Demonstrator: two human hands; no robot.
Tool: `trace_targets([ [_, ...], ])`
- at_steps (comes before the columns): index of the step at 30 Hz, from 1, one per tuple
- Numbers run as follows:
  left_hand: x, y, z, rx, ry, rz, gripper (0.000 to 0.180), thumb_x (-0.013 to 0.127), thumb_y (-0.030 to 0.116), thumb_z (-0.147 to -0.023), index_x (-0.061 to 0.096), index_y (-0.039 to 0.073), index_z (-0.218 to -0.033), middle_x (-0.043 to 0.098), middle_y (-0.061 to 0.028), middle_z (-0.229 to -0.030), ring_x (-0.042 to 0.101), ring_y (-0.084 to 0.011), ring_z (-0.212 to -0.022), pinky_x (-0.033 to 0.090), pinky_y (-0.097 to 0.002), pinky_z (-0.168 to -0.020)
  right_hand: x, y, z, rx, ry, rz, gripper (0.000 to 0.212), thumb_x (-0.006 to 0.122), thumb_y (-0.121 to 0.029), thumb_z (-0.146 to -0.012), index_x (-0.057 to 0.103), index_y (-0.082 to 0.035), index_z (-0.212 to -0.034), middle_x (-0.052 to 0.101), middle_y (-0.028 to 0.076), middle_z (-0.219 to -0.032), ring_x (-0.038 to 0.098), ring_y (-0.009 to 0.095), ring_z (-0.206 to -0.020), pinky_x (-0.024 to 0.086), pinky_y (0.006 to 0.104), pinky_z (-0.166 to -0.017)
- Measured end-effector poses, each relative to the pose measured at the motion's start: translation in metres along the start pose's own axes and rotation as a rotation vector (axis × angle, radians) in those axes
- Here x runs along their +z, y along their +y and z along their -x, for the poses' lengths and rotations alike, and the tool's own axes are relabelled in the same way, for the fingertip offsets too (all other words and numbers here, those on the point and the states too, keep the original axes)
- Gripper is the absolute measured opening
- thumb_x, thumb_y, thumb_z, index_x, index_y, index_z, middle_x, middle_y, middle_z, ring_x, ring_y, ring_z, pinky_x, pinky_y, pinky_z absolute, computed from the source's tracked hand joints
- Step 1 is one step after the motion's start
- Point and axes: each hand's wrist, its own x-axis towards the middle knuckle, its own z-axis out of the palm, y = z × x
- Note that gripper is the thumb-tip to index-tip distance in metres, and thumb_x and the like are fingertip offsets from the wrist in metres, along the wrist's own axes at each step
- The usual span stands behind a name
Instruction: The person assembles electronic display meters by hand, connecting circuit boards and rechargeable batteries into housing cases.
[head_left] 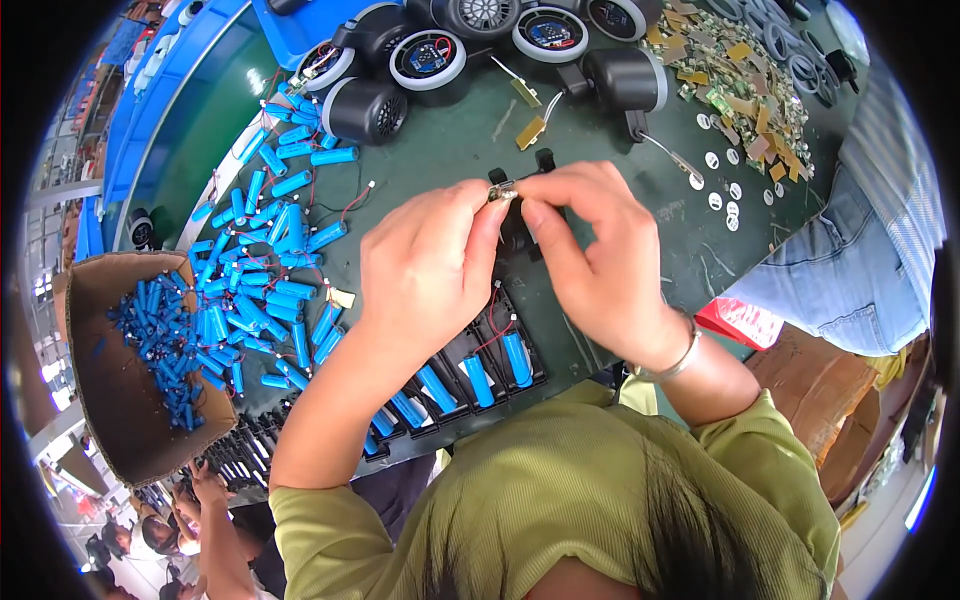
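Both my hands meet above the middle of the green work table. My left hand pinches a small shiny, greenish piece that looks like a little circuit board, between thumb and forefinger. At the same piece are the curled fingertips of my right hand, its thumb slightly lower. Just beneath the fingertips lies a black plastic part, largely hidden by my hands. Nearer to me stands a row of black plastic housings, several with a blue cylindrical battery inside and thin red wires.
Loose blue wired batteries spread leftward to a cardboard box of more. Black round units line the back. At right are a heap of circuit boards and white discs. A person in jeans stands beside the table.
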Motion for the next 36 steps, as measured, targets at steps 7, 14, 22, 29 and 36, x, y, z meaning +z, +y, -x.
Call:
trace_targets([
  [7, 0.004, -0.005, 0.000, 0.177, 0.037, -0.034, 0.014, 0.065, 0.004, -0.070, 0.055, 0.003, -0.080, 0.058, -0.0101, -0.065, 0.058, -0.0260, -0.056, 0.047, -0.0333, -0.052, 0.004, -0.005, 0.007, 0.055, 0.044, -0.059, 0.008, 0.057, 0.001, -0.072, 0.060, -0.001, -0.079, 0.057, 0.010, -0.071, 0.051, 0.028, -0.070, 0.041, 0.0352, -0.065],
  [14, -0.011, -0.007, 0.001, -0.064, -0.155, 0.227, 0.013, 0.064, 0.006, -0.075, 0.059, 0.000, -0.085, 0.060, -0.0105, -0.070, 0.059, -0.0253, -0.061, 0.047, -0.0317, -0.056, -0.006, 0.002, -0.002, 0.091, -0.098, -0.149, 0.006, 0.057, -0.002, -0.075, 0.062, -0.003, -0.079, 0.059, 0.009, -0.071, 0.053, 0.026, -0.069, 0.042, 0.0341, -0.064],
  [22, -0.022, -0.010, -0.009, -0.255, -0.395, 0.470, 0.016, 0.064, 0.013, -0.077, 0.061, 0.001, -0.086, 0.059, -0.0109, -0.070, 0.056, -0.0189, -0.060, 0.044, -0.0268, -0.056, -0.015, 0.002, 0.002, 0.080, -0.198, -0.127, 0.007, 0.058, 0.002, -0.077, 0.059, 0.001, -0.084, 0.059, 0.008, -0.077, 0.055, 0.018, -0.074, 0.043, 0.0267, -0.067],
  [29, -0.031, -0.017, -0.022, -0.451, -0.656, 0.579, 0.021, 0.060, 0.010, -0.082, 0.054, -0.003, -0.098, 0.057, -0.0031, -0.084, 0.054, -0.0085, -0.078, 0.045, -0.0228, -0.070, -0.014, 0.003, -0.002, -0.100, 0.004, -0.067, 0.016, 0.060, 0.001, -0.073, 0.061, -0.002, -0.089, 0.058, 0.012, -0.083, 0.057, 0.023, -0.076, 0.046, 0.0297, -0.065],
  [36, -0.026, -0.027, -0.014, -0.708, -0.126, 1.116, 0.016, 0.052, 0.017, -0.089, 0.053, 0.002, -0.094, 0.057, -0.0050, -0.086, 0.060, -0.0177, -0.087, 0.052, -0.0303, -0.074, -0.008, 0.002, 0.009, -0.115, -0.304, -0.061, 0.053, 0.071, -0.011, -0.067, 0.047, -0.007, -0.114, 0.047, 0.016, -0.112, 0.053, 0.033, -0.092, 0.047, 0.0352, -0.077],
])
